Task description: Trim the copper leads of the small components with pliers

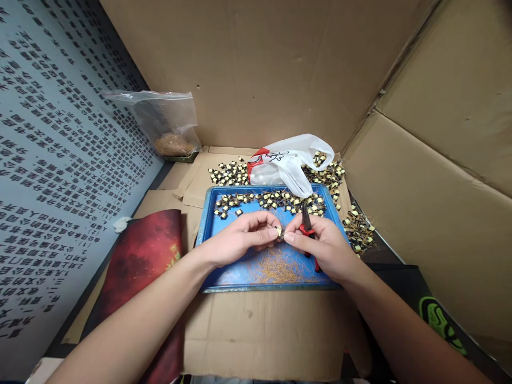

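Over the blue tray (208, 213), my left hand (240, 237) is closed, pinching a small yellow-and-black transformer (279, 231) with wire leads between thumb and fingers. My right hand (322, 248) holds red-handled wire cutters (306, 217), their dark jaws pointing up and away from me. Its thumb and fingertip meet at the right side of the transformer, by the leads. Fine copper wire clippings (280, 266) lie spread on the tray floor below both hands. More transformers (276, 199) sit in a band along the tray's far side.
A white and red plastic bag (288, 162) lies behind the tray, with piles of transformers (228, 175) around it. Another pile (360, 229) sits at right. A zip bag (172, 125) of copper scraps stands at back left. Cardboard walls (256, 69) rise behind; a red mat (144, 261) lies left.
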The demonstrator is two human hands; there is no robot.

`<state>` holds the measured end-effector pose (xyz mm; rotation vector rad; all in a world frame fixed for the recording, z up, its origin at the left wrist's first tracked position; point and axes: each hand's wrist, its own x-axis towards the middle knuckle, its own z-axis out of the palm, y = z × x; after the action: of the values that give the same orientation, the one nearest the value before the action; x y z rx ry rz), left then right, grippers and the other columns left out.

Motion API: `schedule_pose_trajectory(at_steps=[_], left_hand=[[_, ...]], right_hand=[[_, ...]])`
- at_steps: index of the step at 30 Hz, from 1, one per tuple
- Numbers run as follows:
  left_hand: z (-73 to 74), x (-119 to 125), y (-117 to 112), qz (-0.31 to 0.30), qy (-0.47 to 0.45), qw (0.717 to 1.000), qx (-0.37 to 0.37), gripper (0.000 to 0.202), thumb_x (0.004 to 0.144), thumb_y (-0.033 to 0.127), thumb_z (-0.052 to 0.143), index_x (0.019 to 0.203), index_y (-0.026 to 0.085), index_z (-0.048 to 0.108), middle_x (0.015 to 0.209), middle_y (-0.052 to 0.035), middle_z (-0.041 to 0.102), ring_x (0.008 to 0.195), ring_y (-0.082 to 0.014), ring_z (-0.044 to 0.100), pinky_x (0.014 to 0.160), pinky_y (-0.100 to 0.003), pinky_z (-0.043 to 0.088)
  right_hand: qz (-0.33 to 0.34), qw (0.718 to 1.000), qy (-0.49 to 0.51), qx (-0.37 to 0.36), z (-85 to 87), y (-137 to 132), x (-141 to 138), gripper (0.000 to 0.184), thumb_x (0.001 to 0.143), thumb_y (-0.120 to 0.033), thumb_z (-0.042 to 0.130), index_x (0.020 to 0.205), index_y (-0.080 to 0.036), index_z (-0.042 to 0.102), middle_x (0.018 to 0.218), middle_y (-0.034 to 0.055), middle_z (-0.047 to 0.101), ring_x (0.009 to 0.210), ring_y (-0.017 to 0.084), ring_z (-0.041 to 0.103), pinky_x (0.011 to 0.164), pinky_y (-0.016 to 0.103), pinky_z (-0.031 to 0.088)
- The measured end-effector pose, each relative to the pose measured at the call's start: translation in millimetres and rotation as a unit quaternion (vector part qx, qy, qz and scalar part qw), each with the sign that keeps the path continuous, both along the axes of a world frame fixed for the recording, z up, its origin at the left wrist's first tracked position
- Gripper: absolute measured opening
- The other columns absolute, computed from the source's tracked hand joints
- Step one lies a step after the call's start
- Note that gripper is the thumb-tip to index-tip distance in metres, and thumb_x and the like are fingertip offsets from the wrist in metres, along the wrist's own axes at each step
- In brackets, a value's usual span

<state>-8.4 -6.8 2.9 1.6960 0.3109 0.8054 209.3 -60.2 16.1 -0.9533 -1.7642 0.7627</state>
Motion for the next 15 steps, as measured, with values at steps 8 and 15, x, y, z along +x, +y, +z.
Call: schedule_pose_trajectory(at_steps=[8,15], left_hand=[[0.1,2,-1,0.055,0.026,0.997,0.056,0.031,0.098,0.047,0.071,0.1,0.017,0.066,0.087,-0.0005,0.059,0.076,-0.0146,0.049,0.072,-0.029,0.038],[5.2,0,3,0.323,0.101,0.872,0.354,0.021,0.105,0.032,0.058,0.098,0.018,0.072,0.106,-0.0082,0.075,0.105,-0.0256,0.064,0.101,-0.042,0.045]], right_hand=[[-0.065,0.99,-0.096,0.082,0.4,-2,0,0.019,0.093,-0.033,0.067,0.079,-0.02,0.064,0.073,-0.001,0.055,0.065,0.015,0.049,0.061,0.029,0.04],[-0.191,0.899,-0.332,0.213,-9.2,-1,4,0.036,0.098,-0.021,0.062,0.134,-0.02,0.065,0.119,0.0124,0.07,0.106,0.03,0.069,0.091,0.043,0.053]])
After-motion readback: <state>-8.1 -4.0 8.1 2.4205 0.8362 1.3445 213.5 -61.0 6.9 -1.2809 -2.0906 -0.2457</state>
